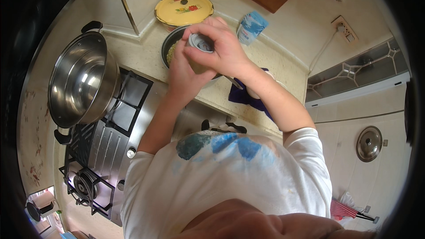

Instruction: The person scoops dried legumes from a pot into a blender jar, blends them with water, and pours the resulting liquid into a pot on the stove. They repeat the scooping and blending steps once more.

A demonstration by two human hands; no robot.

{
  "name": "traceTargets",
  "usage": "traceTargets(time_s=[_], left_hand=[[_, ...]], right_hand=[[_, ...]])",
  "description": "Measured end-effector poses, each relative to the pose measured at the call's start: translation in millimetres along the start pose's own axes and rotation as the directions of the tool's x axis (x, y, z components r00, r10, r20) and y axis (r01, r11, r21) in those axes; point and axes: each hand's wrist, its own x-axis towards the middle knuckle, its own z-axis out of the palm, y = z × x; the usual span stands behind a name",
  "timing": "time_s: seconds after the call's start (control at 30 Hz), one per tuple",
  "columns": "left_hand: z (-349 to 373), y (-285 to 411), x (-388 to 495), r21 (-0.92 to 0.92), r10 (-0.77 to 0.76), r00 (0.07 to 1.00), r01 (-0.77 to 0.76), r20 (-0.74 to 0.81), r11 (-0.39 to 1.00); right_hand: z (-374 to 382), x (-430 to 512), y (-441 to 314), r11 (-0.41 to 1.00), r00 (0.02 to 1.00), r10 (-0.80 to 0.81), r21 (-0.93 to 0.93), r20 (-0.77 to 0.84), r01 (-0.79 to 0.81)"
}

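Both hands are together around a cylindrical container with a silver, can-like round end. My right hand curls its fingers and thumb around that end. Lower on the container's near left side, my left hand grips it, and its body is mostly covered by my hands. Beneath them stands a round pot with a dark inner wall, partly hidden. Finely chopped yellow-green food shows inside it. A metal handle sticks out below my right wrist.
A yellow enamel lid with flowers sits behind the pot, near a blue-white pouch. A large steel pot stands on the gas hob at left. Purple cloth and white dishware lie by my right forearm.
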Motion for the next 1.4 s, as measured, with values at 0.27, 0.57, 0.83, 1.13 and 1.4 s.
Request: traceTargets(time_s=[0.27, 0.57, 0.83, 1.13, 1.4], left_hand=[[9.1, -18.2, 2.3, 0.066, 0.032, 0.993, -0.024, -0.109, 0.998], [-4.2, 21.4, -2.9, -0.317, -0.07, 0.974, -0.001, -0.216, 0.949], [55.8, 79.3, -46.1, -0.065, 0.032, 0.959, -0.052, -0.283, 0.997], [148.2, 81.9, -86.7, -0.283, 0.011, 1.0, -0.015, -0.017, 0.959], [178.3, 77.3, -118.6, -0.158, -0.158, 0.986, 0.147, -0.061, 0.976]], right_hand=[[4.1, 6.3, 0.6, 0.998, 0.999, -0.044, -0.047, -0.006, 0.044], [-124.1, -73.2, 6.5, 0.905, 0.912, 0.366, 0.297, -0.186, -0.303], [-254.6, -324.2, 66.2, 0.586, 0.285, 0.739, 0.373, -0.611, -0.719], [-292.2, -496.0, 102.4, 0.294, 0.334, 0.861, -0.159, -0.384, -0.942], [-263.0, -475.1, 84.0, 0.633, 0.624, 0.768, -0.313, 0.142, -0.708]])
